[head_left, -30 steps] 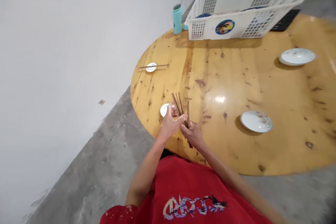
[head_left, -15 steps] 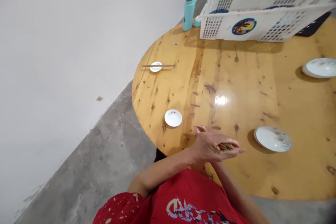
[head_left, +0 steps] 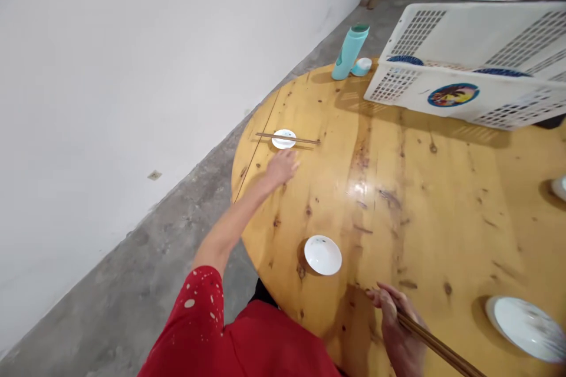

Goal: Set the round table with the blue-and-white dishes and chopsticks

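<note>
My left hand [head_left: 282, 167] reaches out over the far left of the table, slightly blurred. Its fingers look loosely apart, with nothing seen in them. Just beyond the fingertips is a small white dish [head_left: 283, 143], with a pair of chopsticks [head_left: 305, 141] lying across it. My right hand [head_left: 403, 330] is low, by the near edge, closed round a bundle of brown chopsticks [head_left: 435, 343] that points to the lower right. Between the hands, nearer the right one, sits another small white dish [head_left: 323, 255].
A white plastic basket [head_left: 411, 91] stands at the back right of the wooden table [head_left: 354, 206]. Left of it are a turquoise bottle [head_left: 349, 53] and its cap [head_left: 361, 66]. White bowls [head_left: 526, 327] [head_left: 559, 187] stand on the right. A white wall [head_left: 132, 70] rises on the left.
My hands were together around the chopsticks and have come apart. The left has moved far out to the dish; the right keeps the bundle. The view has shifted.
</note>
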Demonstrator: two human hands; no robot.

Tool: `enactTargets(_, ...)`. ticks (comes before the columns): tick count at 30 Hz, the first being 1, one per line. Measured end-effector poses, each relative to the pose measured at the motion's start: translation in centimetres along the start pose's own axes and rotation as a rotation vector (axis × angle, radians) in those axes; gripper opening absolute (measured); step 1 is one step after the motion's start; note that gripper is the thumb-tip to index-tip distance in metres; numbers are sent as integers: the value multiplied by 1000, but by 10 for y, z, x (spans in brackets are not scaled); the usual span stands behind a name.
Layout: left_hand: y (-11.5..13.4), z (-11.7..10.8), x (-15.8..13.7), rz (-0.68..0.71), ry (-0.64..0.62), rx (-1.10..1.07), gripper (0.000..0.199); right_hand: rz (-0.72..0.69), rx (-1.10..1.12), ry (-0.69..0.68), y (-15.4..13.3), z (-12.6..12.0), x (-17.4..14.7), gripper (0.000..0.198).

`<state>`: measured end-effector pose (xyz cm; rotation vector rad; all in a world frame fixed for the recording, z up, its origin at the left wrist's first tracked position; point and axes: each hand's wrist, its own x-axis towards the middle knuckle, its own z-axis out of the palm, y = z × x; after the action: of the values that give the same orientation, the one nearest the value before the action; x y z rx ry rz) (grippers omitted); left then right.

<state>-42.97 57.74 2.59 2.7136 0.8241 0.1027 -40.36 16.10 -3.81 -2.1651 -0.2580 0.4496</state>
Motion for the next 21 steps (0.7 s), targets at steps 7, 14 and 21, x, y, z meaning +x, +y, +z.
enactTargets(7, -77, 0, 87, -9, -63, 292, 36, 148, 58, 99, -5, 10, 1, 47)
enactTargets(14, -82, 16, 120, 27, -114, 274, 29, 165, 132, 189, -18, 22, 0, 50)
enactTargets(21, -50, -2, 81, 50, -70, 92, 26, 304, 377, 179, -49, 29, 4, 49)
